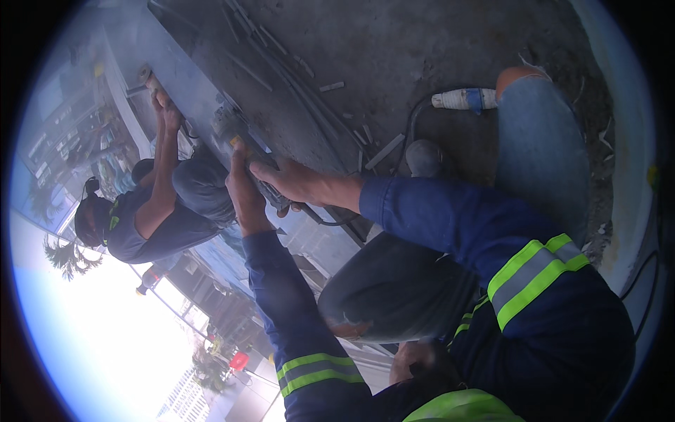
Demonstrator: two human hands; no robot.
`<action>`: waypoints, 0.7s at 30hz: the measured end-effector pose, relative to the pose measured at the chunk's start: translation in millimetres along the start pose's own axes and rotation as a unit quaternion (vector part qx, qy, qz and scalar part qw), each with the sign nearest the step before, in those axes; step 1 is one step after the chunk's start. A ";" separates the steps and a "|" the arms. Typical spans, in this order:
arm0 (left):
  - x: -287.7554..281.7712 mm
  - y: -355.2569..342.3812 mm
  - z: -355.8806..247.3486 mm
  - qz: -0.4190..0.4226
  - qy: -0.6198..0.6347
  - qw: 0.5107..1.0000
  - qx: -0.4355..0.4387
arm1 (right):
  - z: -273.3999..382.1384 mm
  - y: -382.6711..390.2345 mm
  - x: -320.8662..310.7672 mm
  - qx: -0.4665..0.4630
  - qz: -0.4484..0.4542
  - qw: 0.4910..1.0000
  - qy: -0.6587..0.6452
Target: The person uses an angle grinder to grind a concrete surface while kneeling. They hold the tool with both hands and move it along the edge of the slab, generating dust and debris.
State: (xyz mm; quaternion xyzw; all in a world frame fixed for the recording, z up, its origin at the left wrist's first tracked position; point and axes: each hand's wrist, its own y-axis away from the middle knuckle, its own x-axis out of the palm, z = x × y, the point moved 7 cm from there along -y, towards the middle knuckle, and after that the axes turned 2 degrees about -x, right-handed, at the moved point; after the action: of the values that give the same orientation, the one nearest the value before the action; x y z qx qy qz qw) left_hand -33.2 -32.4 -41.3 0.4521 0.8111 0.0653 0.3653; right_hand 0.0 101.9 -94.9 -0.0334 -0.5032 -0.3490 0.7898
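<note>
My left hand (240,176) grips a power tool that looks like an angle grinder (228,123), near its yellow part behind the head. My right hand (287,181) holds the same tool's body just to the right, with its black cord (325,222) hanging below. The tool's head rests on or just at a long pale grey panel (188,60); contact is blurred by haze. My sleeved forearms reach up from the lower edge, and my bent knees sit below and right of the tool.
A co-worker (130,225) crouches at left, both hands on another tool (156,90) at the panel. A white connector with blue band (457,99) and cable lie on the dusty concrete floor (457,39), among strips of offcuts (383,151). A pale curved edge (619,141) runs at right.
</note>
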 end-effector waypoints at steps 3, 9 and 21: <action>2.3 5.3 -3.9 0.001 -0.007 1.000 0.004 | 0.1 1.2 -1.4 0.008 -0.022 1.000 0.010; -5.4 -2.3 2.8 0.002 -0.011 1.000 0.009 | -7.5 -8.1 1.4 0.007 0.003 1.000 0.002; 3.9 2.6 -2.1 0.006 0.002 1.000 0.002 | 3.7 2.7 -3.7 -0.013 -0.014 1.000 -0.016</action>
State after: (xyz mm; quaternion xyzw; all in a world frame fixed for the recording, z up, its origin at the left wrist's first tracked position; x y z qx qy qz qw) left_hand -34.1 -27.4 -40.8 0.4575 0.8093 0.0673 0.3623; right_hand -2.2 107.3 -95.3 -0.0417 -0.5116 -0.3662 0.7761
